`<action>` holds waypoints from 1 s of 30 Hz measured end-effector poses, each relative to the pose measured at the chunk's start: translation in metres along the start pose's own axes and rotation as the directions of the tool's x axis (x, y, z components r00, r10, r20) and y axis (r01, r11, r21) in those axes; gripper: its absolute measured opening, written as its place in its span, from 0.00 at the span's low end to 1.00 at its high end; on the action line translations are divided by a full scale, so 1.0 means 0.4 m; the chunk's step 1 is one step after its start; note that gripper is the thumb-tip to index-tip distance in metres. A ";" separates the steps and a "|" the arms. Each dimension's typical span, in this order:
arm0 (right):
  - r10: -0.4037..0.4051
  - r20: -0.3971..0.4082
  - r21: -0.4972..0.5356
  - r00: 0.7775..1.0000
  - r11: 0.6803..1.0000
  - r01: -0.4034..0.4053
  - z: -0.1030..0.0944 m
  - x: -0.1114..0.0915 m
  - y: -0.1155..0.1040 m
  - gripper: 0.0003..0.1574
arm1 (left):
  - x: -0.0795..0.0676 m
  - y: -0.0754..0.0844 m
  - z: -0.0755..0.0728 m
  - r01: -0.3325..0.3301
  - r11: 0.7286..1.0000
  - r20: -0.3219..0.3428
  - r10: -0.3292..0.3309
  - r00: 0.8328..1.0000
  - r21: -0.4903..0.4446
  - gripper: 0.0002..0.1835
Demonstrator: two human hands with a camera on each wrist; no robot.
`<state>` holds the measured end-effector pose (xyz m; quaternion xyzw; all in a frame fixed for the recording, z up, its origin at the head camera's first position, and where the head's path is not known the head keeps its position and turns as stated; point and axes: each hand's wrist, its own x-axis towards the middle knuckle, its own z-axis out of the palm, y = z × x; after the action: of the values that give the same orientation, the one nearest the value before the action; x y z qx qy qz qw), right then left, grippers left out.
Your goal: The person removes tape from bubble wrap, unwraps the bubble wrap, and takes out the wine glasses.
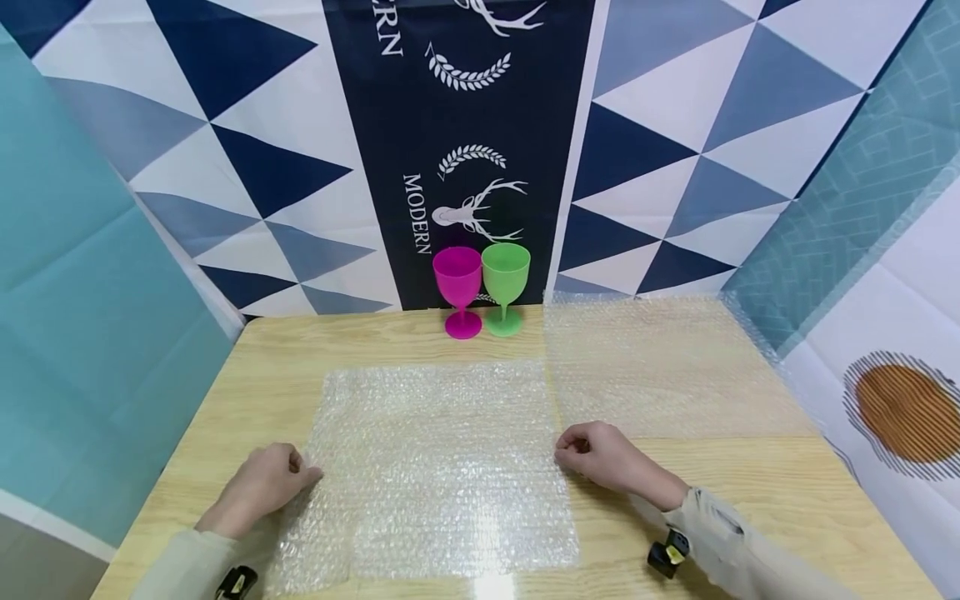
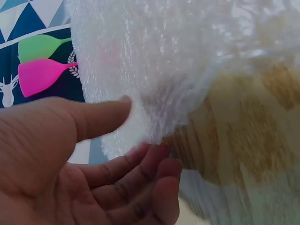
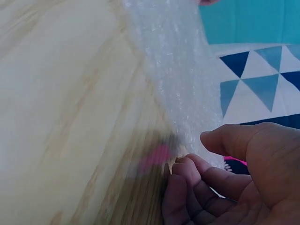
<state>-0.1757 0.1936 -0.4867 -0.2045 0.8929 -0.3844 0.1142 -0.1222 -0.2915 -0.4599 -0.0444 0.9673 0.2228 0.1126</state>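
A sheet of clear bubble wrap (image 1: 450,467) lies spread on the wooden table. At its left edge is my left hand (image 1: 262,487), fingertips at the wrap. In the left wrist view, the thumb (image 2: 105,117) stands apart from the loosely bent fingers (image 2: 136,183), with the wrap (image 2: 126,56) right beyond them. My right hand (image 1: 607,457) is at the right edge of the sheet. The right wrist view shows a gap between its thumb (image 3: 229,140) and curled fingers (image 3: 201,187), beside the edge of the wrap (image 3: 173,70). Neither hand visibly pinches the sheet.
A magenta goblet (image 1: 458,279) and a green goblet (image 1: 506,275) stand upright side by side at the table's back edge. Another bubble wrap sheet (image 1: 667,367) covers the back right, overhanging the table's right edge. Patterned cloth (image 1: 465,125) hangs behind the table (image 1: 270,358).
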 end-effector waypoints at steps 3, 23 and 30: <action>0.014 0.010 0.020 1.000 1.000 -0.014 0.003 0.007 -0.002 0.07 | 0.001 0.001 0.003 -0.010 1.000 -0.021 0.010 1.000 0.009 0.15; 0.061 0.040 0.215 0.997 0.974 -0.068 0.016 0.046 -0.015 0.21 | 0.004 -0.042 0.015 -0.011 0.989 -0.053 0.003 0.999 -0.149 0.12; 0.060 0.041 0.200 0.997 0.977 -0.067 0.013 0.056 -0.011 0.12 | 0.001 -0.049 0.024 -0.009 0.976 -0.026 0.003 1.000 -0.219 0.10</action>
<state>-0.1924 0.1772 -0.4879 -0.1700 0.8534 -0.4654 0.1622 -0.1179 -0.3049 -0.4766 -0.0565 0.9384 0.3276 0.0941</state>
